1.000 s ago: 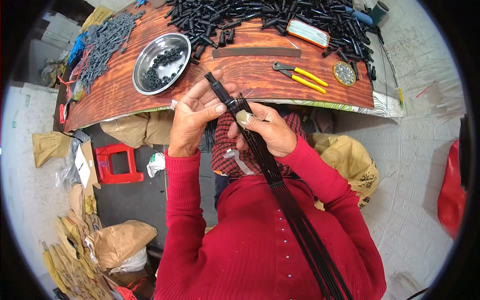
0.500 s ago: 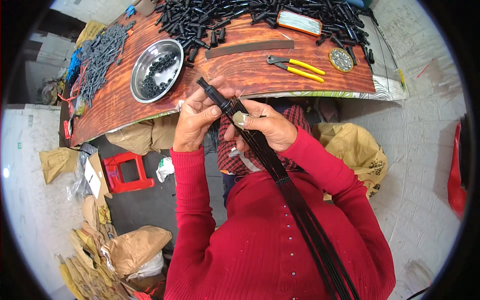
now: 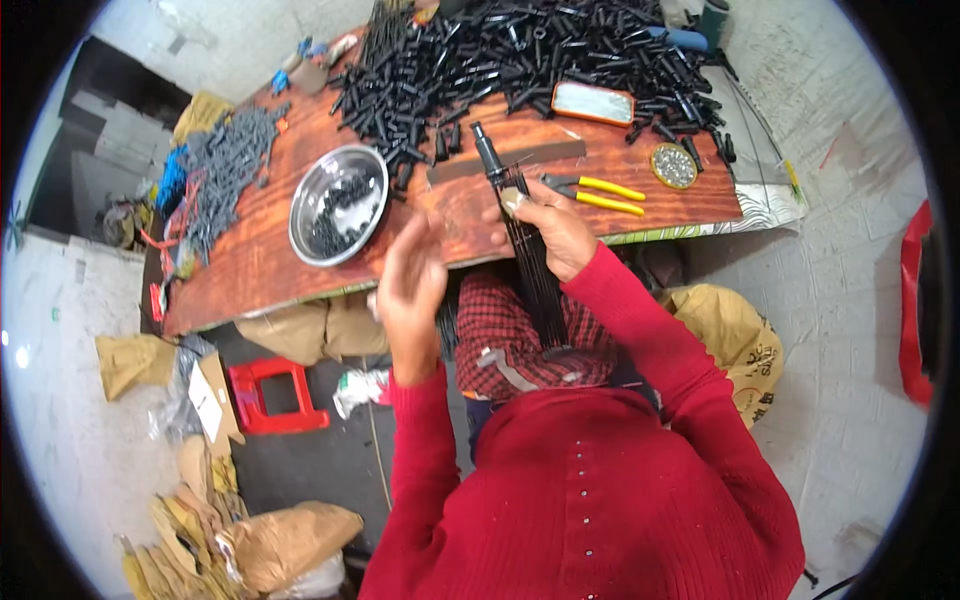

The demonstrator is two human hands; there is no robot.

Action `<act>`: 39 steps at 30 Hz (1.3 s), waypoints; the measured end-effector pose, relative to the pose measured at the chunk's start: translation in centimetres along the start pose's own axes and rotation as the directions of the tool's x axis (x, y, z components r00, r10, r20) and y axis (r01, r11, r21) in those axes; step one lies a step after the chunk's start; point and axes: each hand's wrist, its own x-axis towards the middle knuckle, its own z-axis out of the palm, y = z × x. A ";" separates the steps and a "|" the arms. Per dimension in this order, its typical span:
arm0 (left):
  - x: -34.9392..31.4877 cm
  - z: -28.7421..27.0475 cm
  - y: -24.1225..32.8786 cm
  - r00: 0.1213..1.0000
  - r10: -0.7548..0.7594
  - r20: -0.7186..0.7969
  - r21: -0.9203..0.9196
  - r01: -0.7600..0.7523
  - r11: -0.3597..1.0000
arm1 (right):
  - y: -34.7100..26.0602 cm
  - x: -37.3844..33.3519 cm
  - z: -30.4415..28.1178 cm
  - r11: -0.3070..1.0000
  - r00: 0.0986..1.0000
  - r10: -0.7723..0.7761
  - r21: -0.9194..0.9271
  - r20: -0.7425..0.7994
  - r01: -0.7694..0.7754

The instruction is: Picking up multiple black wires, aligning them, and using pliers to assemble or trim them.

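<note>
My right hand (image 3: 562, 232) grips a black umbrella frame (image 3: 540, 285), a bundle of thin ribs gathered around a tubular head (image 3: 487, 150). The head points up over the table's front edge, while the ribs run down towards my lap. A pale wrap (image 3: 512, 200) covers the right thumb. Off to the left, my left hand (image 3: 412, 295) is raised, holding nothing, with its fingers apart and smeared by motion. Beyond it stands a steel bowl (image 3: 318, 182) with small black rings inside. Yellow-handled pliers (image 3: 612, 190) lie just right of the umbrella frame.
Black plastic tubes (image 3: 520, 50) are heaped along the back of the wooden table (image 3: 265, 265). A flat bar (image 3: 545, 153), an orange-rimmed tray (image 3: 593, 103) and a round tin of metal bits (image 3: 674, 166) lie nearer. Grey parts (image 3: 235, 160) pile up left; a red stool (image 3: 278, 395) stands below.
My left hand has let go of the umbrella frame's head and moved down, away from it. My right hand has carried the frame forward and turned it more upright. The view has shifted too.
</note>
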 end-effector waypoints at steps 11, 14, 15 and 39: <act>1.6 6.8 0.6 0.985 0.172 -0.006 0.325 -0.161 0.932 | 1.5 6.1 4.8 0.735 0.777 -0.624 -0.397 -0.080 0.550; 5.5 6.4 0.1 0.980 0.198 -0.033 0.270 -0.182 0.945 | 2.3 5.2 4.9 0.668 0.739 -0.673 -0.454 -0.031 0.589; 6.3 5.8 0.5 0.980 0.198 0.001 0.361 -0.185 0.914 | 2.5 5.0 5.1 0.671 0.739 -0.673 -0.449 -0.034 0.590; 7.2 1.9 6.9 0.993 -0.115 -0.025 0.102 0.117 0.988 | 1.5 -0.8 6.1 0.412 0.693 -0.711 -0.728 0.119 0.548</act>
